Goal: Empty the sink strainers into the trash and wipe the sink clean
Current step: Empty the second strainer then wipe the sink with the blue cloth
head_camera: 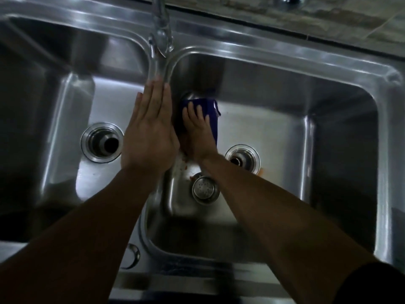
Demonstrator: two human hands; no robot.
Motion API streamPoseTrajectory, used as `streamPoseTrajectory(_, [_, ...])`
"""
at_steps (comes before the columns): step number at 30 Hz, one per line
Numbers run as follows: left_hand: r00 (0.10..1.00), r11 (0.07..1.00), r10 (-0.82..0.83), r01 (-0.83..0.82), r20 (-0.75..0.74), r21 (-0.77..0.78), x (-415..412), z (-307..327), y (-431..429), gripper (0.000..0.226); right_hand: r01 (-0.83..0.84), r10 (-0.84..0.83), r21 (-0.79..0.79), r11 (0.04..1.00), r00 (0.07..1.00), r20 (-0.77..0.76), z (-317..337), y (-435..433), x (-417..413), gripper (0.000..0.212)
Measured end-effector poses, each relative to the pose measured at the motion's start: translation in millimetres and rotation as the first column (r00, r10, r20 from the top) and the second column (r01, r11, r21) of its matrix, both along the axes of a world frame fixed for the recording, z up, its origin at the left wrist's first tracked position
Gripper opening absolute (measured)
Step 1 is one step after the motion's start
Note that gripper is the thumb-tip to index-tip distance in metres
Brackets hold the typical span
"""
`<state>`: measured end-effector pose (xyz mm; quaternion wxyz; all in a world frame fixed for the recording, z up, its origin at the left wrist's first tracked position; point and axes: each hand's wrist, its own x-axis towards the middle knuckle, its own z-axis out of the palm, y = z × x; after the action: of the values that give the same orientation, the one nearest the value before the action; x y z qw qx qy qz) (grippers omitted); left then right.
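Note:
I look down into a steel double sink (285, 60). My right hand (197, 126) presses a dark blue cloth (213, 119) flat against the floor of the right basin, near its far left corner. My left hand (149, 132) rests flat, fingers together, on the divider between the basins and holds nothing. A round steel strainer (205, 189) lies loose on the right basin's floor, under my right forearm. The right drain (241, 159) and the left drain (102, 142) are both uncovered. Orange food smears show beside the right drain and near my right wrist.
The faucet spout (162, 31) hangs over the divider, just beyond my left fingertips. A tiled counter (317, 16) runs behind the sink. A round hole fitting (132, 255) sits in the front rim.

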<state>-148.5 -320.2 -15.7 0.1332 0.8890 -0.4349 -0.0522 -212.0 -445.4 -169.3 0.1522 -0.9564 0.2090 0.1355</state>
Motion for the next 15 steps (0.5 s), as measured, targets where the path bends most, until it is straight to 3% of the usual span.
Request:
streamPoseTrajectory(2, [1.000, 1.000, -0.005, 0.005, 0.001, 0.001, 0.5, -0.3, 0.4, 0.063, -0.065, 0.065, 0.012, 0.998, 0.998, 0.012, 4.8, -19.1, -12.4, 0.087])
streamPoseTrajectory(4, [1.000, 1.000, -0.001, 0.001, 0.003, -0.014, 0.6, -2.2, 1.2, 0.062, -0.036, 0.036, -0.079, 0.996, 0.999, -0.001, 5.5, -42.1, -40.2, 0.077])
streamPoseTrajectory(7, [1.000, 0.999, 0.003, -0.003, -0.005, -0.039, 0.8, -4.1, 1.9, 0.063, 0.198, -0.200, -0.156, 0.968, 0.980, 0.007, 5.8, -86.6, -101.1, 0.075])
streamPoseTrajectory(11, [1.000, 0.999, -0.007, 0.007, -0.002, -0.033, 2.3, -3.3, 0.6, 0.065, 0.517, -0.523, -0.131, 0.846, 0.852, -0.015, 8.4, -134.9, -194.7, 0.068])
streamPoseTrajectory(15, [1.000, 1.000, -0.014, 0.014, 0.016, -0.011, 0.4, -2.4, -0.9, 0.065, 0.532, -0.545, -0.144, 0.835, 0.835, -0.075, 8.6, -142.1, -219.5, 0.068])
